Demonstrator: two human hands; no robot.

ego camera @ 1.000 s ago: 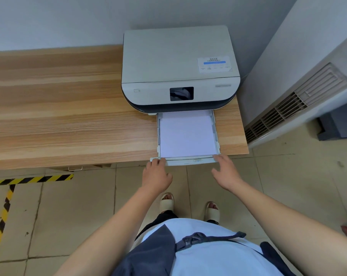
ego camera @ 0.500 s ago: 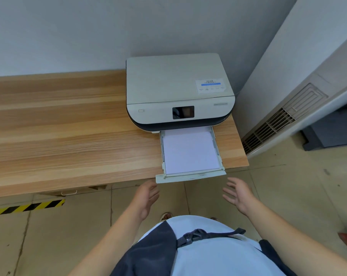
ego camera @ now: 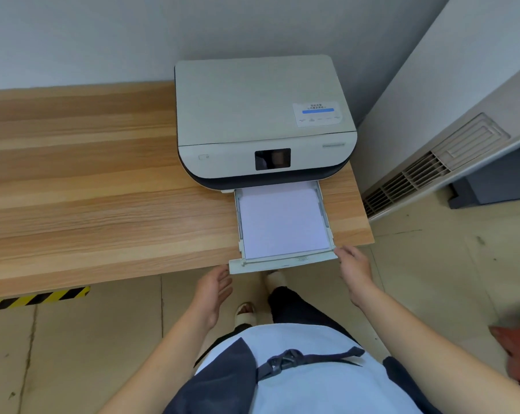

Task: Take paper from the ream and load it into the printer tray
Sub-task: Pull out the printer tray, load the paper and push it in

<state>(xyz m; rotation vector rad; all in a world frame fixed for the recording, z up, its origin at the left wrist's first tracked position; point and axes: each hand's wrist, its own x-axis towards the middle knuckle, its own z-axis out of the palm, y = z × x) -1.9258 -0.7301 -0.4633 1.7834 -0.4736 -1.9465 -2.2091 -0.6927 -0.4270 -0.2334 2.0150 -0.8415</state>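
— Tray status?
— The tray [ego camera: 283, 262] is pulled out of the printer [ego camera: 261, 121], over the desk [ego camera: 103, 189] edge; white paper [ego camera: 282, 219] lies flat inside.
— Hands?
— 2 noted. Left hand [ego camera: 215, 289] is spread, empty, just below the tray's left corner. Right hand [ego camera: 354, 265] is spread, fingertips at its right corner; nothing is gripped.

Both hands back up near the tray [ego camera: 282, 265] front corners, right hand [ego camera: 354, 268] perhaps touching.
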